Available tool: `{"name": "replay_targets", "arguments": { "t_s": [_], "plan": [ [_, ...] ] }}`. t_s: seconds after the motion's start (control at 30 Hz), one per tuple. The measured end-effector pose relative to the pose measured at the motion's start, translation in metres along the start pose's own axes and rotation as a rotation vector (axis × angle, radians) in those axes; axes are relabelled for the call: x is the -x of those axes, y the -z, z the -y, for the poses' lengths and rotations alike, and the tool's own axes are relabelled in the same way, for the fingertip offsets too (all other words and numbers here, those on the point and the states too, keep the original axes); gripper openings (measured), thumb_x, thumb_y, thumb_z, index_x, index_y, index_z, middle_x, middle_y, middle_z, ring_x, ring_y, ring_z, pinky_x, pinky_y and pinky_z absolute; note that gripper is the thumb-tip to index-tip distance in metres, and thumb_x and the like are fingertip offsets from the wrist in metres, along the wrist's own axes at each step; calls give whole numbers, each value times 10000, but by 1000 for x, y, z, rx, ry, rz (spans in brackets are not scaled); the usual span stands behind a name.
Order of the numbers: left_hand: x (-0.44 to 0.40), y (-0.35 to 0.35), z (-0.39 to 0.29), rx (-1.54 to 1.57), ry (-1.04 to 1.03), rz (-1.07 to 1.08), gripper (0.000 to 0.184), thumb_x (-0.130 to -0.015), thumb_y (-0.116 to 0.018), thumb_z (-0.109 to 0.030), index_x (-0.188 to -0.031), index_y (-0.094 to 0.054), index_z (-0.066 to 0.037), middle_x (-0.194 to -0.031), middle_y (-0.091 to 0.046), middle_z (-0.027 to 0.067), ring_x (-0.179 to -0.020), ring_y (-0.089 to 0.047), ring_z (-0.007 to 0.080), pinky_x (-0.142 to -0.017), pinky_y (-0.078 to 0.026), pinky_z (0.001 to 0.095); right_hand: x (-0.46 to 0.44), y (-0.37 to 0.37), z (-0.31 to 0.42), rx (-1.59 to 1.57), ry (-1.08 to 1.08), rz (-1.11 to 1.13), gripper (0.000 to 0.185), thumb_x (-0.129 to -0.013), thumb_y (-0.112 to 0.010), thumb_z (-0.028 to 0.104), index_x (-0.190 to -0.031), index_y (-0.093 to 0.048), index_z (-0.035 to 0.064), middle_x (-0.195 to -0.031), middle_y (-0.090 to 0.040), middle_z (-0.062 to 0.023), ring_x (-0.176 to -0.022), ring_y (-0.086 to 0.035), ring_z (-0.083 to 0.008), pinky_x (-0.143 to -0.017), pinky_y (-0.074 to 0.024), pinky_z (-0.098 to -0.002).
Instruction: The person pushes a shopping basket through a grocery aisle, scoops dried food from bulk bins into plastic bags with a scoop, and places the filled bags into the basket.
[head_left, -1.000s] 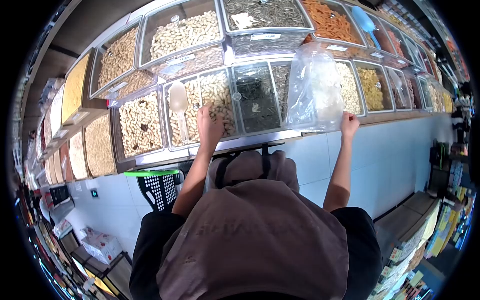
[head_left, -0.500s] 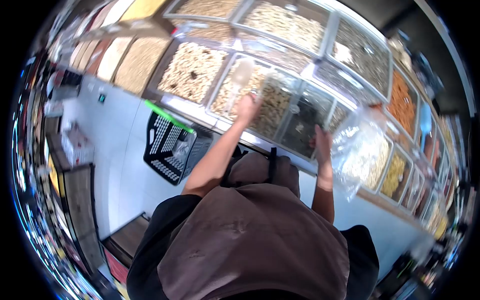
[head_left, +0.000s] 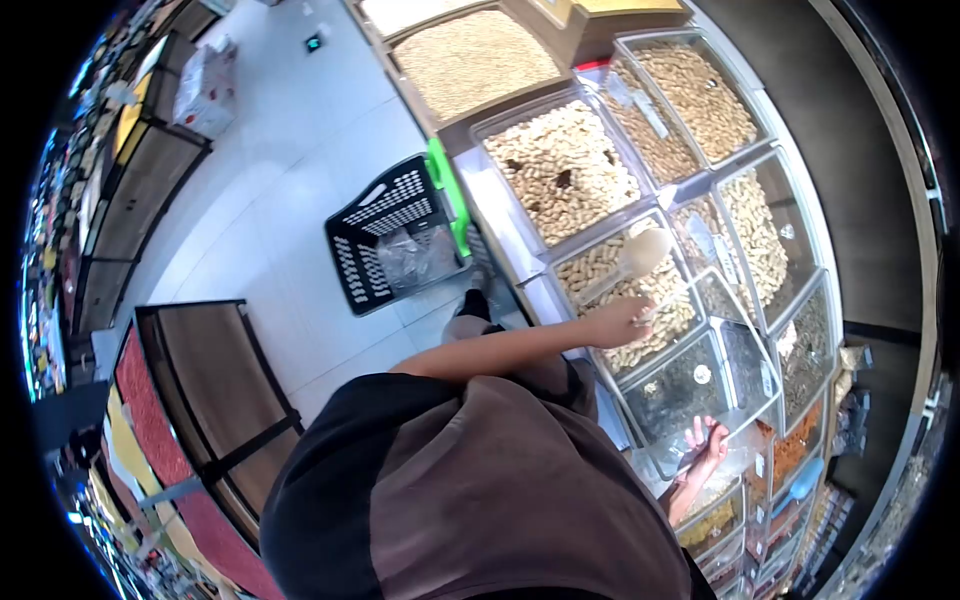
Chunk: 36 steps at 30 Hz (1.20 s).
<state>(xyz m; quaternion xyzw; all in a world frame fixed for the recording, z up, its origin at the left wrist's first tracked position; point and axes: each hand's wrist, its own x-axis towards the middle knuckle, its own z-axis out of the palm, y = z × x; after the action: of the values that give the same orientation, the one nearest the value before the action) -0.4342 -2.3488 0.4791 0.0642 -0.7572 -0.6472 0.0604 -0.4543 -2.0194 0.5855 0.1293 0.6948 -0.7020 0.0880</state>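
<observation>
A clear plastic lid (head_left: 742,345) is tilted over the bins, its rounded edge standing out. My left hand (head_left: 620,322) is closed at the lid's near-left part, above a bin of unshelled peanuts (head_left: 590,268). In that bin lies a pale translucent scoop (head_left: 645,252), just beyond the hand. My right hand (head_left: 708,455) is at the lid's lower edge with its fingers apart; whether it bears any of the lid's weight I cannot tell. Beside it is a dark-bottomed bin (head_left: 675,390) with a few pale bits. Clear plastic film (head_left: 735,460) shows behind the right hand.
Left of the counter, a black basket (head_left: 350,262) with a green handle (head_left: 448,195) stands on the floor, clear bags inside. Another peanut bin (head_left: 540,180) and a grain bin (head_left: 475,65) lie further along. A wooden display unit (head_left: 210,375) is behind on the left.
My view has turned and shifted toward the basket side. The lid now stands tilted between my hands, and the left hand stays by the peanut bin and scoop.
</observation>
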Motion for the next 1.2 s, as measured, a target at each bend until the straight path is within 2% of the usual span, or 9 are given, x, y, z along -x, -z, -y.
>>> {"name": "replay_targets", "arguments": {
  "t_s": [0.17, 0.3, 0.37, 0.5, 0.6, 0.73, 0.9, 0.97, 1.2],
  "plan": [
    [8, 127, -33, 45, 83, 77, 526, -921, -634, -236, -1385, -470, -50, -925, -670, 113, -794, -657, 180, -701, -519, 334, -3, -87, -3, -62, 65, 20, 176, -913, -708, 238, -979, -600, 115, -1038, -671, -124, -897, -699, -254, -637, -603, -324],
    [-3, 236, 4, 80, 137, -224, 508, -887, -650, -223, -1330, -524, -8, -831, -648, 130, -665, -611, 216, -635, -501, 352, 16, -267, -2, -267, -122, 154, 151, -935, -667, 180, -936, -592, 49, -1070, -678, -214, -842, -720, -295, -613, -644, -389],
    [-10, 292, 13, -152, 143, -330, 492, -880, -658, -229, -1306, -543, -10, -920, -689, 170, -721, -670, 282, -680, -520, 369, -1, -317, -45, -286, -122, 240, 168, -971, -616, 170, -1032, -566, 22, -1123, -646, -244, -962, -690, -402, -691, -640, -456],
    [-38, 363, 43, -413, 155, -328, 484, -885, -664, -261, -1287, -566, -10, -1181, -653, 245, -1103, -634, 394, -947, -497, 429, -14, -399, -83, -414, -110, 258, 212, -977, -615, 202, -1065, -570, 15, -1173, -624, -246, -994, -678, -411, -720, -630, -458],
    [-61, 381, 79, -654, -149, -293, 531, -908, -614, -252, -1360, -510, 7, -1382, -526, 234, -1297, -489, 377, -1089, -383, 443, -34, -419, -99, -422, -129, 247, 230, -974, -622, 218, -1076, -568, 19, -1209, -610, -240, -1024, -669, -399, -747, -618, -452],
    [-71, 377, 79, -825, -53, -271, 607, -940, -550, -345, -1447, -410, -41, -1458, -447, 216, -1284, -488, 390, -1069, -398, 455, -61, -431, -119, -420, -153, 259, 224, -981, -610, 215, -1093, -564, 26, -1202, -618, -224, -1042, -668, -367, -759, -610, -417],
    [-80, 376, 76, -814, 16, -262, 626, -937, -534, -381, -1454, -399, -55, -1396, -492, 239, -1166, -561, 378, -991, -450, 469, -69, -430, -127, -415, -132, 273, 172, -993, -583, 162, -1094, -562, 24, -1177, -628, -223, -1032, -675, -351, -769, -603, -409],
    [-80, 374, 77, -782, 39, -268, 613, -935, -535, -386, -1447, -416, -69, -1350, -522, 233, -1137, -577, 379, -957, -475, 467, -68, -429, -132, -353, -77, 262, 144, -1003, -553, 146, -1070, -551, 18, -1158, -634, -200, -1109, -642, -340, -928, -549, -424],
    [-93, 378, 73, -787, 92, -214, 556, -948, -533, -376, -1441, -448, -133, -1301, -550, 192, -1089, -605, 385, -923, -503, 449, -59, -433, -133, -493, -185, 47, 99, -998, -547, 96, -1043, -546, 7, -1123, -634, -155, -1199, -594, -339, -1023, -480, -419]
  ]
}}
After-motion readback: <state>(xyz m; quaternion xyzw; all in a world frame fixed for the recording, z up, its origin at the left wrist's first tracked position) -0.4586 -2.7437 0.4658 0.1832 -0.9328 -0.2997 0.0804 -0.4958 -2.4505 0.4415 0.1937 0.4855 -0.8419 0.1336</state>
